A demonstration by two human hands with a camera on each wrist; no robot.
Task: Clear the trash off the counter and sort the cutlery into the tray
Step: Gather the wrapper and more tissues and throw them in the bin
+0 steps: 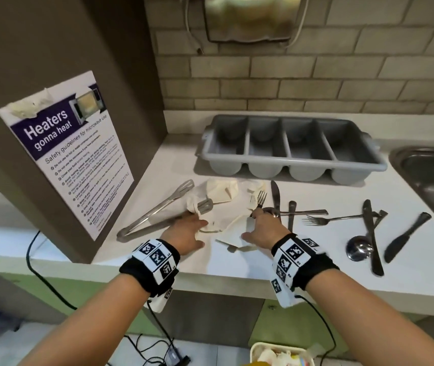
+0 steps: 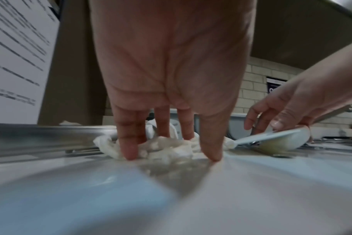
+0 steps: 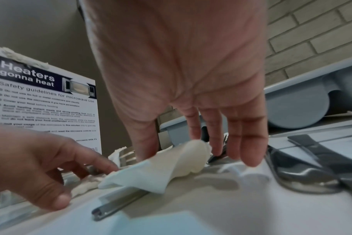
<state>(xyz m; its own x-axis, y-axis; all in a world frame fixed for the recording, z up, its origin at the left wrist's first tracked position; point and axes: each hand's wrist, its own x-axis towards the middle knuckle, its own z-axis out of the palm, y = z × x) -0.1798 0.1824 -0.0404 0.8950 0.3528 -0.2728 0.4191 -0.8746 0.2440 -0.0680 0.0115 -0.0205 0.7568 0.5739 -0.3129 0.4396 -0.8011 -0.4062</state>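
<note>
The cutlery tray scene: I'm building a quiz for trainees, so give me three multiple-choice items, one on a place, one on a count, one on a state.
1. Where is the grey tray?
A. at the back of the counter, by the brick wall
B. in the sink
C. on the floor

2. How many compartments has it?
A. two
B. four
C. six

3. What holds the crumpled napkin?
A. nothing touches it
B. tongs
C. left hand

Key: 1 A, the head view shows it by the brick wall, left of the sink. 2 B, three dividers make four. 3 C, the left wrist view shows its fingers pressing into the paper.
</note>
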